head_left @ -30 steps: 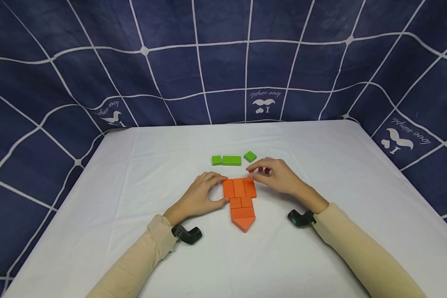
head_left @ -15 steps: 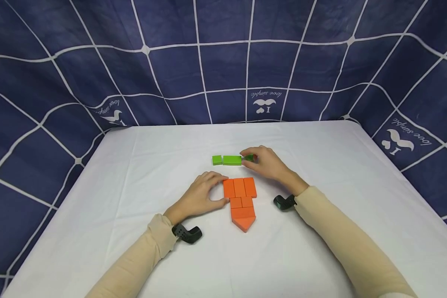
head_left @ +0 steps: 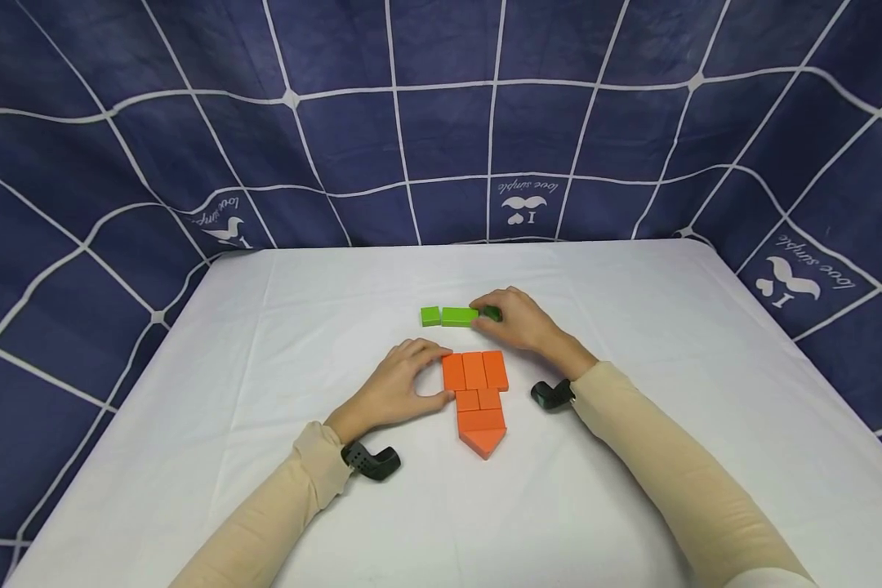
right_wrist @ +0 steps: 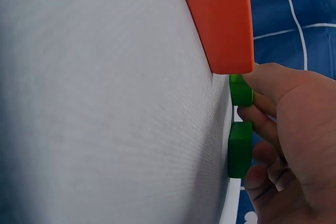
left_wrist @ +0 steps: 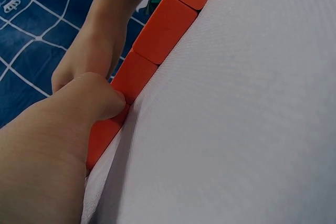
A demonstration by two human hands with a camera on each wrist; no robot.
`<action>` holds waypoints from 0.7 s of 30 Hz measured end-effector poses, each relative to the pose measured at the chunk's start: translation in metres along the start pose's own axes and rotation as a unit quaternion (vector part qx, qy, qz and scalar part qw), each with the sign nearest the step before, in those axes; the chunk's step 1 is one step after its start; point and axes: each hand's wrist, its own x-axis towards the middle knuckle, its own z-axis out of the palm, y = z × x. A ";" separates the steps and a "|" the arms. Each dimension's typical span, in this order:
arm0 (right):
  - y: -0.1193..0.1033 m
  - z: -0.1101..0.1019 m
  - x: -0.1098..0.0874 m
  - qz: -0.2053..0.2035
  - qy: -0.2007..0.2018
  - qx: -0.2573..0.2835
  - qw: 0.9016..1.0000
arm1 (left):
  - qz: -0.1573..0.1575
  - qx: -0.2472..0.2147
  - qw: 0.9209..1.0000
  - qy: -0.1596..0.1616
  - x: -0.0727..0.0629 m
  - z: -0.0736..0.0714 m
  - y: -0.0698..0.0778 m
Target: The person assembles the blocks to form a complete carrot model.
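Note:
Orange blocks (head_left: 475, 371) lie flat and joined on the white-covered table, with a pointed orange block (head_left: 483, 442) at the near end. My left hand (head_left: 393, 388) holds the left orange block (head_left: 452, 372) between thumb and fingers at its two ends; in the left wrist view the thumb touches the row's side. Farther back, my right hand (head_left: 522, 320) pinches the right end of a long green block (head_left: 459, 317) between thumb and forefinger. A small green block (right_wrist: 240, 150) lies under that hand, partly hidden. Another small green block (head_left: 429, 316) sits left of the long one.
A white cloth (head_left: 323, 302) covers the table. Dark blue grid-patterned curtains (head_left: 441, 131) hang behind and at both sides. Black camera mounts (head_left: 371, 462) are strapped at both wrists.
My right hand has moved from beside the orange blocks back and left to the long green block, passing over the small green block. My left hand has stayed at the orange blocks.

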 end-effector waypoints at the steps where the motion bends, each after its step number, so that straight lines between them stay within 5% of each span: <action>1: 0.000 0.000 0.000 0.000 -0.001 -0.001 1.000 | -0.001 0.001 1.000 -0.001 0.000 0.000 0.000; 21: -0.001 -0.006 -0.016 0.036 -0.007 0.071 0.997 | -0.007 0.006 1.000 -0.006 -0.001 0.000 0.000</action>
